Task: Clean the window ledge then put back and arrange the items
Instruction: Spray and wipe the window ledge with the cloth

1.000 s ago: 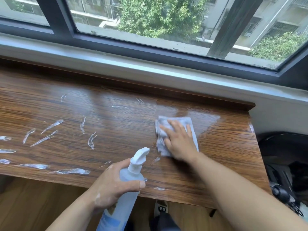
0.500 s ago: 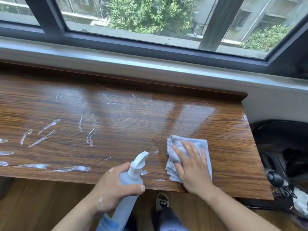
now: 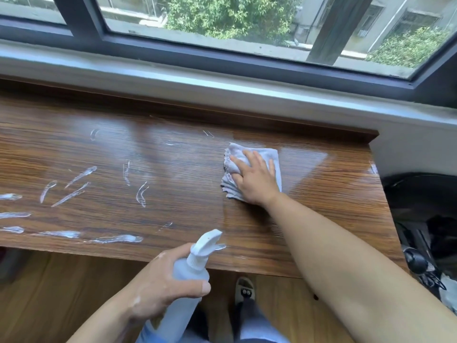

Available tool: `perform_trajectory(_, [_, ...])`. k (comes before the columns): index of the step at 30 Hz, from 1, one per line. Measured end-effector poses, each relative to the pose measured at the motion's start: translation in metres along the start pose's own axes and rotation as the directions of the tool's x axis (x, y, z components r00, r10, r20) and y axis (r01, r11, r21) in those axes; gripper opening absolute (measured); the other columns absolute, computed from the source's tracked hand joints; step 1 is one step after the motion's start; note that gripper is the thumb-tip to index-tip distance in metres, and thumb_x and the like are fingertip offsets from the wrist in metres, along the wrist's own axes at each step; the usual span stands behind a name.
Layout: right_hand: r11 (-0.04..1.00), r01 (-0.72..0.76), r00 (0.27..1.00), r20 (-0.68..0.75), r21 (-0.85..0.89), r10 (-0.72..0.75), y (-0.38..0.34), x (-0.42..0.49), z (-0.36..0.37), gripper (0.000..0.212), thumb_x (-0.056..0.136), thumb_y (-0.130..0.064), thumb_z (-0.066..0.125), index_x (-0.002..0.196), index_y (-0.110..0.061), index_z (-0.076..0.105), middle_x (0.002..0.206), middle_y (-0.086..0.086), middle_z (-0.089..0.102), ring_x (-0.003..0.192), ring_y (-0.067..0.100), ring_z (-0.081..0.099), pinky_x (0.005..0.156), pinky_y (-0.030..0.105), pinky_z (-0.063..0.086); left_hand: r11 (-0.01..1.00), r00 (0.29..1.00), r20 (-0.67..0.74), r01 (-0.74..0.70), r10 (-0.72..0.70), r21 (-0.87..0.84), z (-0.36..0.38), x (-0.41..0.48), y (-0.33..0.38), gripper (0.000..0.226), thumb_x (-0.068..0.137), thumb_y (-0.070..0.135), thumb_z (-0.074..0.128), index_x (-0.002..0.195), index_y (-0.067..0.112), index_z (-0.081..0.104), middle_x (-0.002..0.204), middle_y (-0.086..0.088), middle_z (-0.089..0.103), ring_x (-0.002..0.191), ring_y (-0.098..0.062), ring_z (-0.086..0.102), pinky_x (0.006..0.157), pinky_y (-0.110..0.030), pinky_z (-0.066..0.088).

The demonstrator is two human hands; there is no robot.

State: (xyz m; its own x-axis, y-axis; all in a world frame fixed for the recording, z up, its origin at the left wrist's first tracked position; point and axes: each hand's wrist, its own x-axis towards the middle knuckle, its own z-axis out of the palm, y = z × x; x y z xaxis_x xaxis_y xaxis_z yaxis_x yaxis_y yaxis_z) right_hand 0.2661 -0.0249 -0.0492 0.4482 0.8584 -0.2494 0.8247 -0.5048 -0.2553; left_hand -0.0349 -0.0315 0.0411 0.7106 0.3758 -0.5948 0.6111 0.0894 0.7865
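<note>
The wooden window ledge (image 3: pixel 173 199) runs across the view, with white foam streaks (image 3: pixel 74 186) over its left half and a wet sheen on the right. My right hand (image 3: pixel 254 179) presses flat on a folded grey cloth (image 3: pixel 269 157) toward the back right of the ledge. My left hand (image 3: pixel 163 285) grips a translucent spray bottle (image 3: pixel 190 276) with a white nozzle, held below the ledge's front edge.
The dark-framed window (image 3: pixel 222 60) and a grey sill (image 3: pixel 222 87) lie behind the ledge. A dark object with cables (image 3: pixel 420 219) sits to the right of the ledge. Wooden floor (image 3: pixel 61 293) and my foot (image 3: pixel 244 288) show below.
My right hand slid the cloth toward the front edge, then back up toward the rear of the ledge. My left hand and the bottle have barely moved.
</note>
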Motion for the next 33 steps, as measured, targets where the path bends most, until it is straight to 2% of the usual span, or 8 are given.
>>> perform_trajectory(3, [1.000, 0.023, 1.000, -0.007, -0.018, -0.023, 0.015, -0.031, 0.006, 0.053, 0.102, -0.049, 0.039, 0.153, -0.046, 0.025, 0.167, -0.007, 0.008, 0.154, 0.017, 0.000, 0.122, 0.054, -0.003, 0.997, 0.998, 0.061, -0.017, 0.012, 0.071, 0.007, 0.004, 0.002, 0.059, 0.057, 0.056, 0.078, 0.113, 0.041, 0.070, 0.100, 0.008, 0.070, 0.088, -0.004, 0.060, 0.085, -0.028, 0.046])
perform_trajectory(7, [0.998, 0.020, 1.000, -0.007, -0.054, -0.021, 0.036, -0.103, 0.022, 0.056, 0.097, -0.054, 0.024, 0.153, -0.049, 0.020, 0.167, -0.009, 0.007, 0.154, 0.016, -0.001, 0.122, 0.050, -0.004, 0.991, 0.997, 0.069, 0.009, -0.019, 0.131, 0.008, 0.007, -0.001, 0.054, 0.056, 0.055, 0.080, 0.102, 0.028, 0.071, 0.100, -0.002, 0.070, 0.080, -0.010, 0.058, 0.076, -0.030, 0.044])
perform_trajectory(9, [0.997, 0.027, 1.000, -0.013, -0.071, -0.028, 0.042, -0.139, 0.033, 0.058, 0.095, -0.056, 0.020, 0.153, -0.051, 0.018, 0.167, -0.009, 0.009, 0.154, 0.015, -0.002, 0.122, 0.049, -0.006, 0.993, 0.992, 0.122, 0.021, -0.035, 0.119, 0.004, 0.007, -0.003, 0.051, 0.058, 0.051, 0.082, 0.104, 0.030, 0.072, 0.100, -0.002, 0.071, 0.080, -0.009, 0.059, 0.079, -0.033, 0.047])
perform_trajectory(13, [0.990, 0.034, 0.998, -0.052, -0.136, -0.041, 0.034, -0.179, 0.051, 0.056, 0.098, -0.052, 0.030, 0.153, -0.047, 0.022, 0.165, -0.004, 0.020, 0.154, 0.022, 0.010, 0.120, 0.053, 0.000, 0.990, 0.981, 0.189, 0.008, -0.034, 0.139, -0.009, 0.004, -0.004, 0.065, 0.061, 0.052, 0.080, 0.124, 0.044, 0.064, 0.114, 0.010, 0.071, 0.105, -0.015, 0.064, 0.097, -0.041, 0.049])
perform_trajectory(18, [0.973, 0.166, 0.984, -0.042, -0.161, -0.175, -0.015, -0.140, 0.053, 0.055, 0.096, -0.051, 0.035, 0.149, -0.039, 0.037, 0.159, 0.003, 0.035, 0.149, 0.029, 0.028, 0.116, 0.059, 0.013, 0.998, 0.997, 0.077, 0.011, -0.015, 0.064, -0.029, -0.002, -0.011, 0.067, 0.058, 0.054, 0.083, 0.123, 0.048, 0.066, 0.108, 0.001, 0.075, 0.100, -0.024, 0.069, 0.100, -0.046, 0.050])
perform_trajectory(25, [0.999, -0.048, 0.998, -0.027, -0.013, 0.048, -0.035, -0.014, 0.012, 0.054, 0.102, -0.051, 0.037, 0.154, -0.043, 0.025, 0.168, -0.004, 0.007, 0.154, 0.019, -0.001, 0.121, 0.056, -0.004, 0.995, 1.000, -0.008, 0.026, -0.027, -0.096, -0.029, -0.001, -0.025, 0.065, 0.056, 0.051, 0.089, 0.116, 0.036, 0.071, 0.097, -0.012, 0.076, 0.097, -0.042, 0.070, 0.100, -0.057, 0.049])
perform_trajectory(29, [0.999, -0.035, 0.998, -0.057, -0.025, 0.034, -0.026, -0.067, 0.028, 0.054, 0.101, -0.053, 0.033, 0.153, -0.045, 0.022, 0.168, -0.006, 0.004, 0.154, 0.018, -0.005, 0.121, 0.054, -0.007, 0.994, 0.998, 0.054, 0.028, -0.022, -0.110, -0.029, 0.000, -0.024, 0.057, 0.057, 0.044, 0.087, 0.112, 0.038, 0.073, 0.096, -0.013, 0.076, 0.095, -0.040, 0.072, 0.100, -0.054, 0.050])
perform_trajectory(33, [0.995, 0.047, 0.996, -0.066, -0.090, -0.053, -0.018, -0.148, 0.055, 0.056, 0.098, -0.055, 0.021, 0.154, -0.048, 0.018, 0.168, -0.006, 0.008, 0.155, 0.018, -0.003, 0.120, 0.051, -0.009, 0.999, 0.998, 0.070, -0.001, 0.005, -0.045, -0.036, 0.001, -0.024, 0.063, 0.055, 0.053, 0.084, 0.116, 0.044, 0.070, 0.100, -0.005, 0.077, 0.099, -0.031, 0.072, 0.105, -0.054, 0.049])
